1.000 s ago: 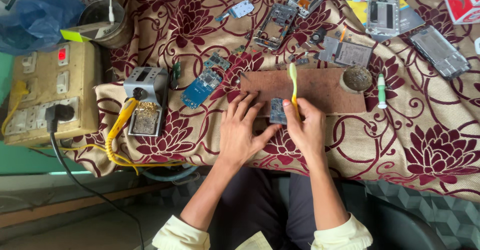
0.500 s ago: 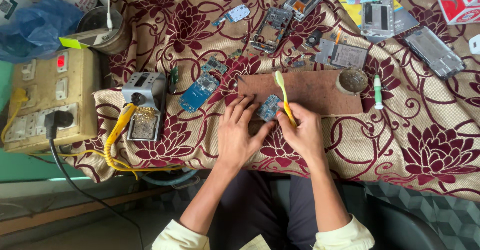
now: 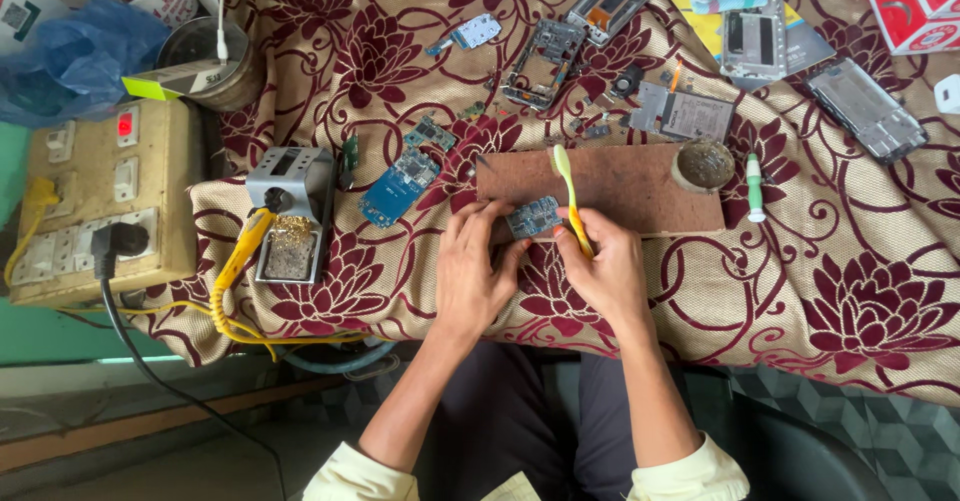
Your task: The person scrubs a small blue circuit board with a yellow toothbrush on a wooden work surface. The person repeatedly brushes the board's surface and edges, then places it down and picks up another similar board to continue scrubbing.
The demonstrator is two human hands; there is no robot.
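My left hand [image 3: 473,271] pinches a small blue-grey circuit board [image 3: 534,217] by its left edge, at the front edge of a brown wooden board [image 3: 630,183]. A yellow and green toothbrush [image 3: 568,193] is gripped in my right hand [image 3: 606,269], its head pointing away from me, just right of the circuit board. Both hands rest on the floral maroon cloth [image 3: 820,291].
A blue circuit board [image 3: 398,186] and a soldering iron stand [image 3: 290,211] with a yellow cable lie to the left, beside a beige switchboard [image 3: 95,201]. Phone frames [image 3: 545,61], phone parts [image 3: 865,109], a round tin [image 3: 705,164] and a green-white pen tool [image 3: 755,187] lie beyond.
The toothbrush has tilted and shifted slightly left against the small circuit board; both hands stay at the wooden board's front edge.
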